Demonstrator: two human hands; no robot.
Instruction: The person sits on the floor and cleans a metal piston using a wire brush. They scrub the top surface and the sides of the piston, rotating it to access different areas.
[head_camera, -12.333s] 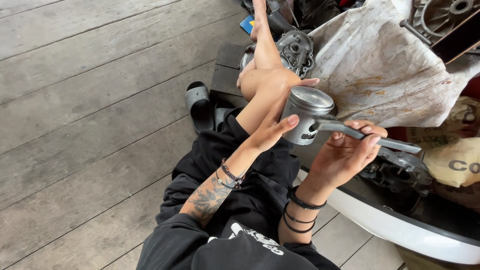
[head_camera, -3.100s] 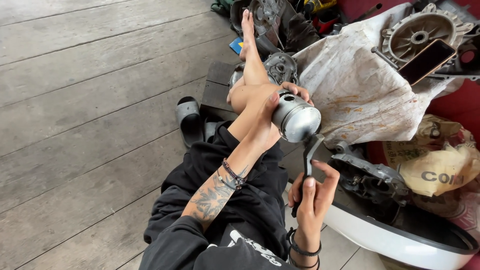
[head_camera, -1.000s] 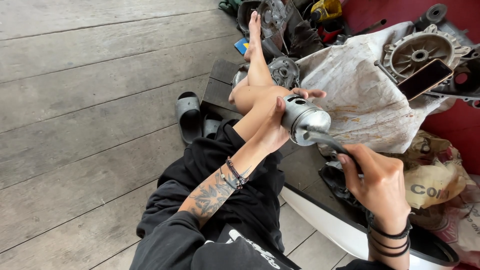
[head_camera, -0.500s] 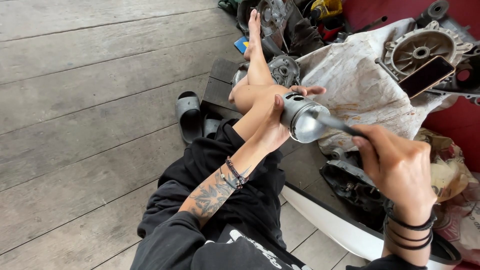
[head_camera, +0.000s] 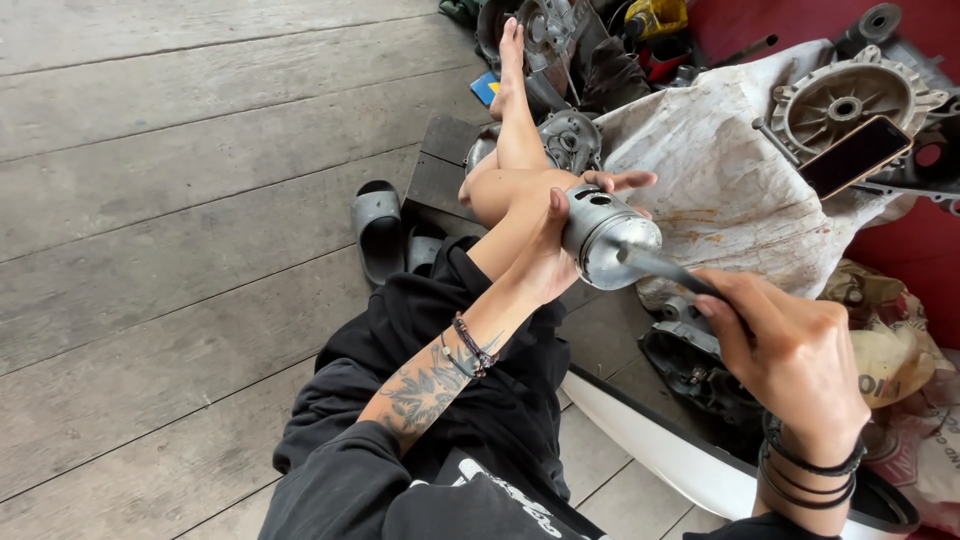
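Over the raised knee, the left hand (head_camera: 545, 262) clasps a grey metal piston (head_camera: 605, 235) while the right hand (head_camera: 790, 350) grips its connecting rod (head_camera: 665, 268); a loosened hold could drop it onto the stained cloth (head_camera: 720, 190).

The right hand (head_camera: 790, 365) covers the far end of the rod (head_camera: 665, 268) it grips. The left hand (head_camera: 555, 262) hides the piston's (head_camera: 607, 236) back side. The bottom edge cuts off both sleeves, and the right edge crops the sack (head_camera: 900, 365).
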